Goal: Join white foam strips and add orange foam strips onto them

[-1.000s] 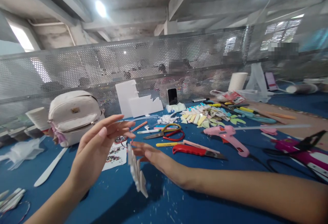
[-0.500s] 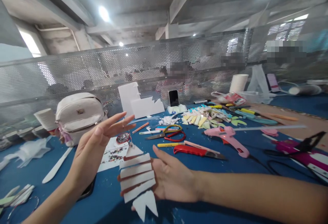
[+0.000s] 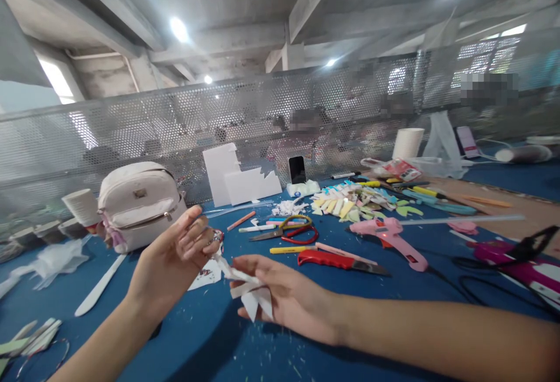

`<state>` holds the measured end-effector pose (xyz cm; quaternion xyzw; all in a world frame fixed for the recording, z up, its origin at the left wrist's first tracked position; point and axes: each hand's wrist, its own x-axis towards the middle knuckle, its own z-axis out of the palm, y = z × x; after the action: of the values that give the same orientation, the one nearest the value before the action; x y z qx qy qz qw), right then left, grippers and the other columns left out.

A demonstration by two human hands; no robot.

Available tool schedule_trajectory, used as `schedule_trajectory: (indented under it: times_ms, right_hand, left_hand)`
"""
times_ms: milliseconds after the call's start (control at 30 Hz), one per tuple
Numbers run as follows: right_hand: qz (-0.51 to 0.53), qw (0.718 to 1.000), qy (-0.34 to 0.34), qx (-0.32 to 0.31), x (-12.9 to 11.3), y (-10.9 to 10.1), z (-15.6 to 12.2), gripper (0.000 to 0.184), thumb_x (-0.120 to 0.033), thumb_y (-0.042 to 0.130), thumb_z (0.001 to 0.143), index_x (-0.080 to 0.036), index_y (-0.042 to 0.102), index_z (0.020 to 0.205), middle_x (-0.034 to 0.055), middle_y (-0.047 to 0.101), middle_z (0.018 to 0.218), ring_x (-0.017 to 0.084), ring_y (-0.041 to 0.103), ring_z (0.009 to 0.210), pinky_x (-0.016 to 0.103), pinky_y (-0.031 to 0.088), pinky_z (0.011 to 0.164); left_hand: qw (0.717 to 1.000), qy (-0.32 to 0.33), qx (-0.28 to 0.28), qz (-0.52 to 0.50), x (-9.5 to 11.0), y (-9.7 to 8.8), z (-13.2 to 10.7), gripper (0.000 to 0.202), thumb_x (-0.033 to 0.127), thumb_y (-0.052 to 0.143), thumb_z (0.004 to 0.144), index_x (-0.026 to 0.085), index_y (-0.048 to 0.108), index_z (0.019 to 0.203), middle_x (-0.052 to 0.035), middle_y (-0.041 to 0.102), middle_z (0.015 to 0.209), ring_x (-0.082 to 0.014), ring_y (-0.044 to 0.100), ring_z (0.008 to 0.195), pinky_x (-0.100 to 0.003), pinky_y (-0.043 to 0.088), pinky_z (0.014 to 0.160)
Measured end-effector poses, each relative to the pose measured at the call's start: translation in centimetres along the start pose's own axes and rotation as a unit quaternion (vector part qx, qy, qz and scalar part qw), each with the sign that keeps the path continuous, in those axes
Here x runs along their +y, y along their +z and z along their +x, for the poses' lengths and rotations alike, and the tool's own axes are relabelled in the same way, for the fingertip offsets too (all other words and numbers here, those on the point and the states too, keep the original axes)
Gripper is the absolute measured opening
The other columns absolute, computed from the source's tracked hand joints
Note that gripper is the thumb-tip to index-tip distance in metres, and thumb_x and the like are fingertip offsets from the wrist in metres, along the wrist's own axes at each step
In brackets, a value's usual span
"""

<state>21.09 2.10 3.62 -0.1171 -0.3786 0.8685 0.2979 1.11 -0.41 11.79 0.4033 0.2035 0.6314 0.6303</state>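
A white layered foam cut-out (image 3: 251,288) lies tilted across the fingers of my right hand (image 3: 289,297), which grips it from below over the blue table (image 3: 210,341). My left hand (image 3: 175,259) is raised just left of it, fingers curled and pinching the cut-out's top tip. A small beaded ring shows by my left fingertips. Both forearms reach in from the bottom edge.
A cream backpack (image 3: 137,204) stands at the left. Scissors (image 3: 289,229), a red utility knife (image 3: 336,260), a pink glue gun (image 3: 387,233), coloured foam scraps (image 3: 354,201), white foam sheets (image 3: 238,178) and a phone (image 3: 297,169) lie beyond. A perforated metal screen backs the table.
The cut-out, held flat and facing me half a second ago, has been tipped and lowered. My left hand went from open fingers to a pinch at its tip.
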Motion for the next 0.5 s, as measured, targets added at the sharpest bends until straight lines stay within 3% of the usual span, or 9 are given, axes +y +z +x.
schedule_trajectory:
  times_ms: [133, 333, 500]
  right_hand:
    - [-0.072, 0.995, -0.062, 0.038, 0.08, -0.07, -0.05, 0.058, -0.013, 0.085, 0.065, -0.025, 0.066, 0.118, 0.0031, 0.058, 0.129, 0.015, 0.061, 0.1, 0.029, 0.048, 0.089]
    - [-0.193, 0.972, -0.136, 0.012, -0.12, -0.13, -0.38, 0.059, -0.021, 0.081, 0.075, -0.028, 0.06, 0.131, 0.0052, 0.06, 0.135, 0.022, 0.052, 0.126, 0.039, 0.033, 0.111]
    - [-0.214, 0.966, -0.144, 0.026, -0.11, -0.27, -0.53, 0.056, -0.022, 0.08, 0.076, -0.029, 0.061, 0.128, 0.0041, 0.053, 0.145, 0.024, 0.044, 0.137, 0.042, 0.028, 0.116]
  left_hand:
    - [1.0, -0.009, 0.003, -0.025, -0.41, 0.06, 0.17, 0.01, 0.015, 0.071, 0.08, 0.016, 0.061, 0.084, 0.0103, 0.021, 0.052, -0.0046, 0.026, 0.047, -0.019, 0.042, 0.05]
    - [1.0, -0.006, 0.018, -0.023, -0.53, -0.34, 0.46, 0.008, 0.017, 0.07, 0.081, 0.016, 0.063, 0.085, 0.0096, 0.011, 0.049, -0.007, 0.023, 0.049, -0.021, 0.038, 0.05]
    - [0.999, 0.001, 0.035, -0.023, -0.48, -0.53, 0.49, 0.007, 0.015, 0.068, 0.082, 0.016, 0.062, 0.083, 0.0103, 0.01, 0.048, -0.0063, 0.02, 0.047, -0.02, 0.037, 0.05]
